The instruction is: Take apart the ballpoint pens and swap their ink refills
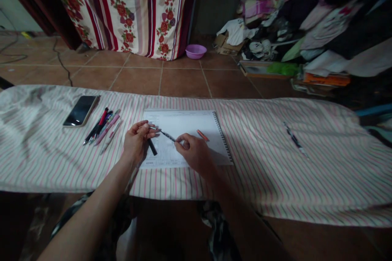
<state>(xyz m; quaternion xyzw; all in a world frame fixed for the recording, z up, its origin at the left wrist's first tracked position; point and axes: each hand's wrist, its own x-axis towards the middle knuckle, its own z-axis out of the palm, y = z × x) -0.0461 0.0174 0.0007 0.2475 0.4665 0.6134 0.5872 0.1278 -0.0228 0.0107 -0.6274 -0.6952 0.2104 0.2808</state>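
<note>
A spiral notebook (183, 124) lies open on the striped cloth. Over its lower left part my left hand (136, 140) pinches one end of a thin pen (167, 135) and also keeps a black pen cap or barrel (152, 147) against its fingers. My right hand (194, 153) pinches the other end of that thin pen. Both hands rest on the page. An orange pen (202, 135) lies on the notebook just right of my right hand.
A dark phone (81, 110) and several pens (103, 128) lie left of the notebook. Another pen (293, 138) lies on the cloth (321, 163) at the right. Beyond are tiled floor, a purple bowl (195, 51), a floral curtain and piled clothes.
</note>
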